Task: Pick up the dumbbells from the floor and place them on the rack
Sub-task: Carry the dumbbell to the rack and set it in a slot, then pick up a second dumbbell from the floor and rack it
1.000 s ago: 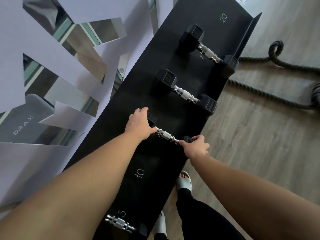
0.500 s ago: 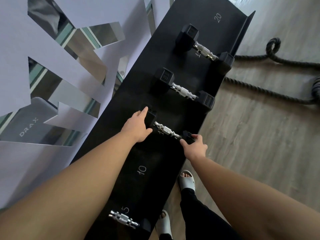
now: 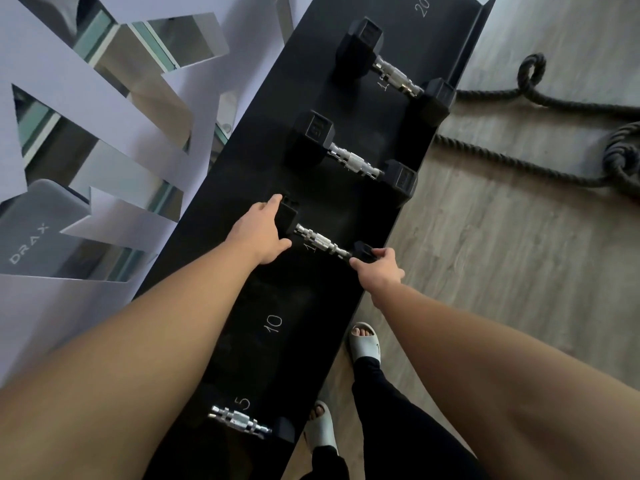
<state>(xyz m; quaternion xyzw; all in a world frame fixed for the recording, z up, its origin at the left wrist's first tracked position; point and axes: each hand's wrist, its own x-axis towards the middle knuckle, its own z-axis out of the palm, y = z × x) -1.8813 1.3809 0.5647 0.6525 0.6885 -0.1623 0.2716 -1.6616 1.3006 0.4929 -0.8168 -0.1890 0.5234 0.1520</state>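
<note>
A black sloped rack (image 3: 277, 348) runs diagonally through the view, marked 5, 10 and 20. A small black hex dumbbell with a chrome handle (image 3: 320, 242) lies across the rack's middle. My left hand (image 3: 261, 233) wraps its far head. My right hand (image 3: 379, 273) grips its near head at the rack's front edge. Two bigger dumbbells (image 3: 353, 162) (image 3: 394, 76) rest on the rack beyond it. A smaller dumbbell (image 3: 240, 420) lies near the 5 mark, its far head hidden under my left forearm.
A thick dark rope (image 3: 540, 98) lies coiled on the wooden floor (image 3: 502, 254) to the right. My feet in pale slides (image 3: 365, 342) stand against the rack's front edge. A mirrored, patterned wall (image 3: 104, 133) lies behind the rack on the left.
Both hands have shifted outward from the chrome handle onto the two heads of the small dumbbell, which now rests on the rack. My head has tilted slightly, moving the view.
</note>
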